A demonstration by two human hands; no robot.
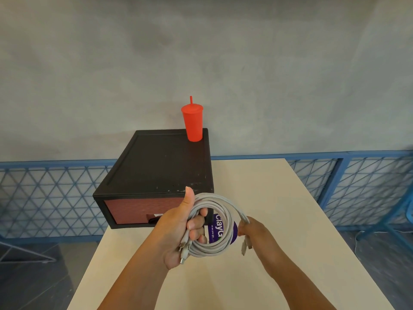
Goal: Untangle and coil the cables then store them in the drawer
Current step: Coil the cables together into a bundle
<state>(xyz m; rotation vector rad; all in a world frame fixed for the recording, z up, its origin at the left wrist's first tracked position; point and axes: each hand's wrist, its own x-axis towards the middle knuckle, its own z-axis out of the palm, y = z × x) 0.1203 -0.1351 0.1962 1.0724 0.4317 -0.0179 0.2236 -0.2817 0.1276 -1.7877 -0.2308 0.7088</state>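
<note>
Cream table (290, 220), red cup (193, 124) atop drawer unit (161, 166)

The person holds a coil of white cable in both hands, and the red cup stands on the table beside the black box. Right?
Not quite: the head view shows the red cup standing on top of the black box, at its far right corner, not on the table. The left hand and right hand do hold the white cable coil.
</note>
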